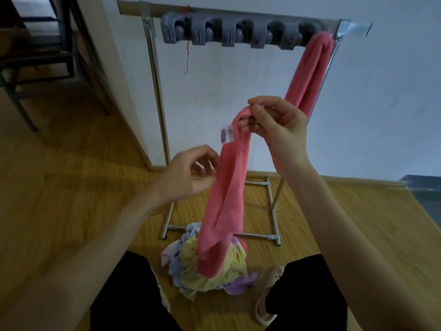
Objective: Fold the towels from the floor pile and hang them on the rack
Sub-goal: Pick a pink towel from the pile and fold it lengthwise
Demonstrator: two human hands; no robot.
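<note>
Fingers (256, 111) of the right hand (280, 130) pinch the towel's (232, 187) top; it hangs lengthwise down, left hand (188, 175) loosely curled just beside its edge.

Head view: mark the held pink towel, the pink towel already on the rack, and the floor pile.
held pink towel (232, 187), head view, mid-length of the hanging strip.
hung pink towel (307, 72), head view, middle of the drape.
floor pile (191, 266), head view, yellow towel in the heap.

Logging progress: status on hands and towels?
Right hand pinches pink towel top. Left hand at its edge, grip unclear. One pink towel on rack; floor pile remains. Nothing blocking.
</note>
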